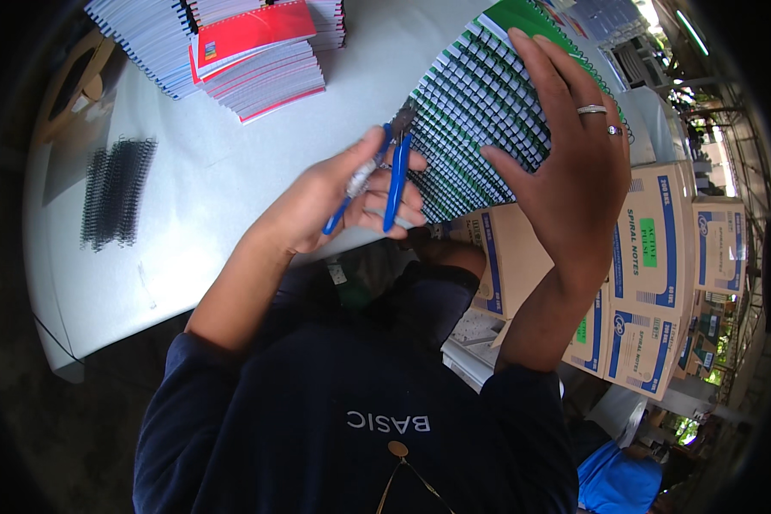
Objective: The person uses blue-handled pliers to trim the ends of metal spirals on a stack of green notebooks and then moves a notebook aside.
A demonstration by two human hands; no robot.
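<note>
My left hand (351, 193) is closed round blue-handled wire cutters (395, 171), with the handles parted and the dark jaws pointing up at the edge of a notebook stack. This fanned stack of spiral notebooks (475, 120) has black-and-white wire spines facing me and green showing between them. A green cover (565, 43) lies at its far right side. My right hand (565, 128), with two rings, spreads over the right part of the stack. Its thumb is near the spines and its fingers reach over the green cover. Whether the fingertips press on it I cannot tell.
Red-covered notebooks (257, 51) stand piled at the back left, beside more spiral-bound ones (141, 43). A bundle of black wire spirals (118, 193) lies on the white table (223, 180). Cardboard boxes (647, 248) are stacked at the right; blue fabric (617, 480) shows below.
</note>
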